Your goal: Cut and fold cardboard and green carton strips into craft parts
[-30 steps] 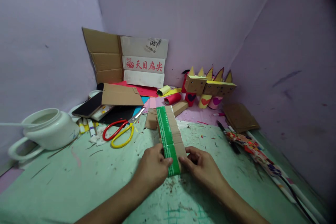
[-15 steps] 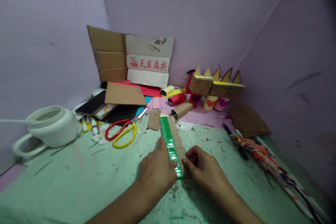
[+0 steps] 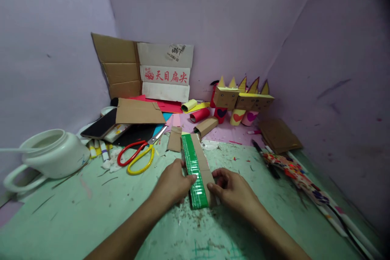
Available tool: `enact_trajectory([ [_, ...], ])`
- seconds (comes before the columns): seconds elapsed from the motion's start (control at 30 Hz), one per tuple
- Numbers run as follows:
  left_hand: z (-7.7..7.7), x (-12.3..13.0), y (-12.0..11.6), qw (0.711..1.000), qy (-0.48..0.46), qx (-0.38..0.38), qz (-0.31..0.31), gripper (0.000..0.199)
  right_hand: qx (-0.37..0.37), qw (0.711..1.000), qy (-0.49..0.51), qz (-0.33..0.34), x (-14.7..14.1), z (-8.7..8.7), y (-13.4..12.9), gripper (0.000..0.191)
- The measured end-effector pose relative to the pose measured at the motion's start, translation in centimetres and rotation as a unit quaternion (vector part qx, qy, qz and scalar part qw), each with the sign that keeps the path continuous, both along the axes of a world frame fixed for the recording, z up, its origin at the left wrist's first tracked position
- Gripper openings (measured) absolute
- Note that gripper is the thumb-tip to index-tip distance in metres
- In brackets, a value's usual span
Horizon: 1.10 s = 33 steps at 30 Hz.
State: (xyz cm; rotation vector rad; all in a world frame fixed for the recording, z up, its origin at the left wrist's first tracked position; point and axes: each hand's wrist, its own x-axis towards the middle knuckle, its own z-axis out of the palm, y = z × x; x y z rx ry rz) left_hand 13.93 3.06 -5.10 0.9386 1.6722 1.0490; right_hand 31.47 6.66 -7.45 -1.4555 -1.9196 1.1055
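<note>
A long cardboard strip (image 3: pixel 203 161), brown with a glossy green printed band along its left side, is held between both hands just over the table. My left hand (image 3: pixel 174 182) grips its left edge, thumb on the green band and fingers beneath or behind the edge. On the opposite side, my right hand (image 3: pixel 233 190) pinches the lower right edge between thumb and curled fingers. Beyond the strip's far end lies a small brown cardboard piece (image 3: pixel 174 139). Scissors (image 3: pixel 142 151) with one red and one yellow handle rest open to the left.
A white teapot-shaped pot (image 3: pixel 57 158) stands at far left. A phone (image 3: pixel 99 124) and cardboard are piled behind the scissors. Cardboard figures with yellow spikes (image 3: pixel 243 98) stand at the back. A glue gun covered in colourful patches (image 3: pixel 295 176) lies right, near a black pen (image 3: pixel 265 158).
My left hand has shifted from lying across the green band to gripping the strip's left edge. My right hand still pinches the right edge. The whole view has shifted slightly.
</note>
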Motion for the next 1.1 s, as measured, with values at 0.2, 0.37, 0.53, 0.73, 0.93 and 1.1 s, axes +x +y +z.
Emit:
enact_trajectory([
  [0.2, 0.8, -0.1, 0.2, 0.999, -0.013, 0.024, -0.047, 0.027, -0.086, 0.98, 0.181, 0.012, 0.1, 0.3, -0.3, 0.028],
  [0.37, 1.3, -0.4, 0.0, 0.987, -0.092, 0.1, -0.089, 0.026, -0.192, 0.91, 0.366, 0.013, -0.5, 2.0, -0.8, 0.044],
  [0.53, 1.3, -0.8, -0.1, 0.969, -0.166, 0.156, -0.096, 0.051, -0.078, 0.953, 0.294, -0.006, -0.9, 3.8, -1.5, 0.024],
  [0.73, 1.3, -0.3, -0.6, 0.942, -0.282, 0.136, -0.124, 0.03, 0.0, 0.966, 0.257, 0.034, -1.0, 4.1, -2.0, 0.017],
  [0.93, 0.9, 0.6, -1.1, 0.943, -0.279, 0.158, -0.084, 0.023, 0.057, 0.976, 0.21, 0.034, -1.4, 4.2, -1.9, 0.018],
  [1.1, 1.7, 0.6, -1.1, 0.941, -0.299, 0.152, -0.038, 0.027, 0.003, 0.973, 0.229, 0.037, -1.5, 4.0, -1.7, 0.027],
])
